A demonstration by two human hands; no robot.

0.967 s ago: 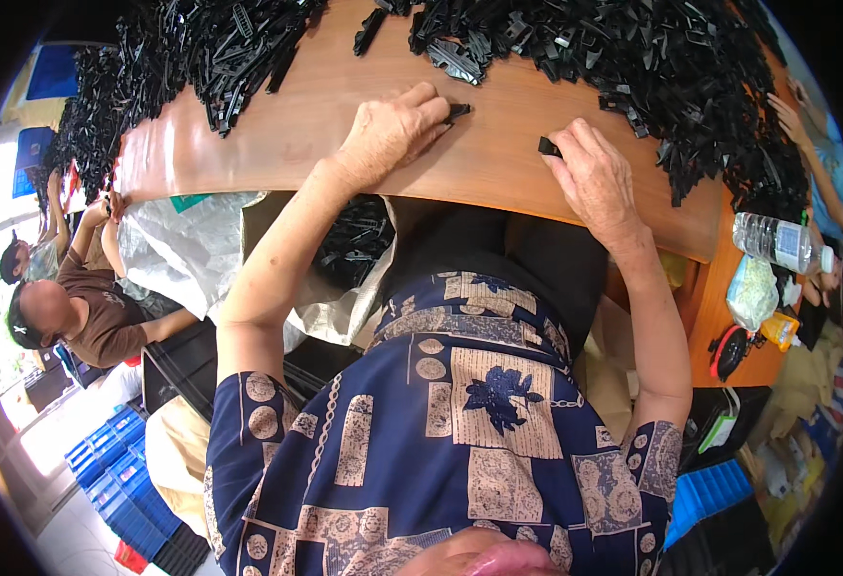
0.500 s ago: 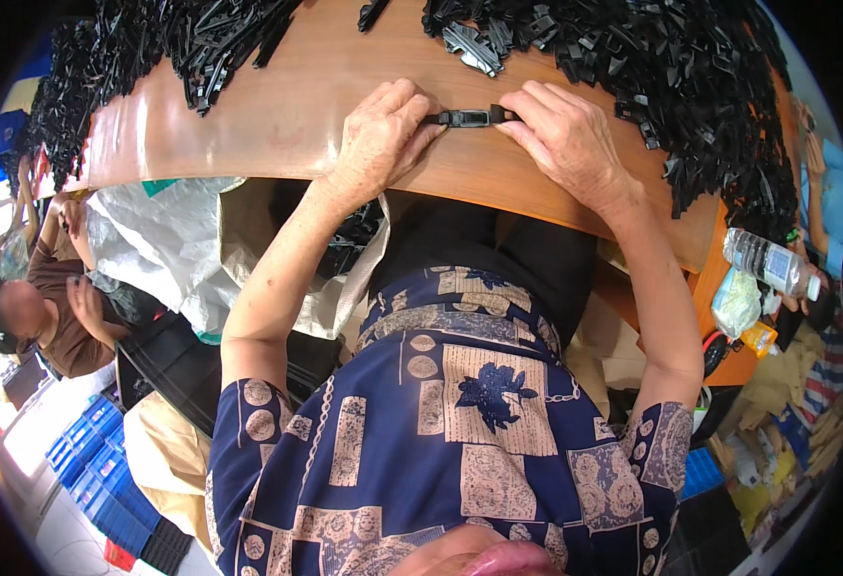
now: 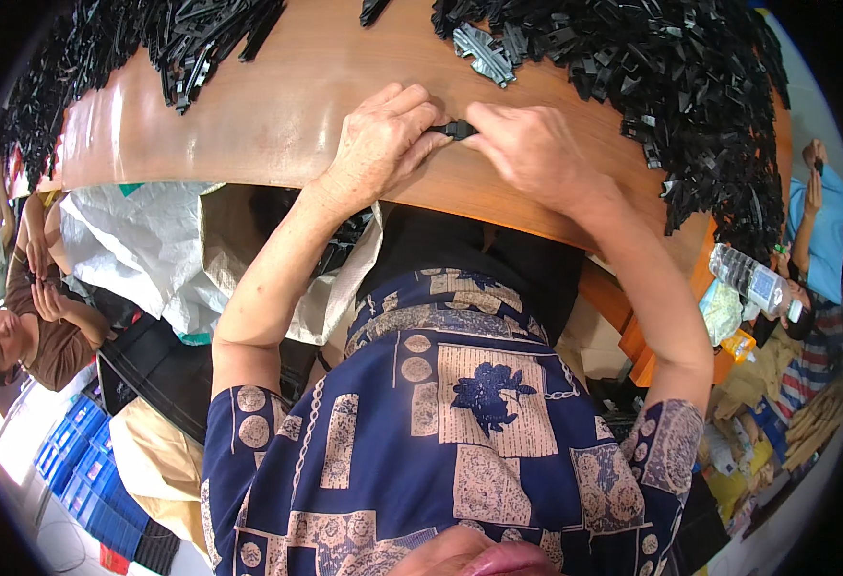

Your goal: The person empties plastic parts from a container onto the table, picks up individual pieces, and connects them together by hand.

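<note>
Over the near part of the brown wooden table [image 3: 277, 115], both hands hold one small black plastic part [image 3: 457, 130] that looks like a clip. Its left end sits between the thumb and fingers of my left hand [image 3: 378, 144]. My right hand [image 3: 536, 158] is closed on the other end, knuckles up, fingertips partly hidden. Only a short middle stretch of the part shows between them. Beyond the right hand lies a heap of black plastic parts [image 3: 671, 106], with a few shiny grey pieces [image 3: 486, 53] at its near left edge.
Another pile of black parts [image 3: 85, 62] covers the table's far left. An open white sack [image 3: 349, 302] hangs below the table edge. A plastic bottle [image 3: 752, 278] lies at the right. Blue crates [image 3: 85, 470] are stacked lower left. Other people sit on both sides.
My right hand has moved left, closer to my left hand, and has turned over the part's end. Less of the black part shows between them. The view has shifted slightly.
</note>
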